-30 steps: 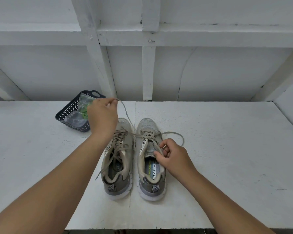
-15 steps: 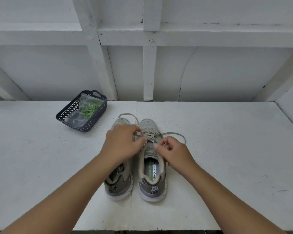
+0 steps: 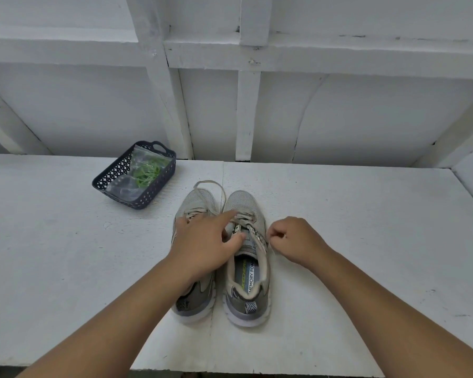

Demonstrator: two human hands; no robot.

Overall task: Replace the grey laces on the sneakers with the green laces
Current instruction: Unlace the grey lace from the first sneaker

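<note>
**Both hands at the laces of the right sneaker**

Much of the left sneaker (image 3: 196, 203) is covered by the left hand (image 3: 202, 245) and forearm; only its toe, part of its lacing and its heel are seen. The pair is stood side by side, toes away from the person, on the white table (image 3: 366, 241). The opening of the right sneaker (image 3: 246, 271) is exposed, and a printed insole is seen inside it.

The grey laces (image 3: 243, 218) are threaded through both sneakers. A loose loop of lace is laid over and beyond the toe of the left sneaker. What passes between the fingertips of the right hand (image 3: 292, 241) is too small to be made out with certainty; a thin strand of lace appears to be pinched there, at the outer edge of the right sneaker.

The left hand is laid across the left sneaker with its fingers extended and relaxed; the index finger is stretched onto the lacing of the right sneaker and the thumb is rested near its tongue. Nothing is gripped by it. The right hand is curled, thumb against fingers.

The green laces (image 3: 148, 173) are kept in a clear plastic bag (image 3: 126, 186) inside a dark perforated basket (image 3: 150, 195), set at the far left of the table, well apart from the sneakers. Their number cannot be told.
</note>
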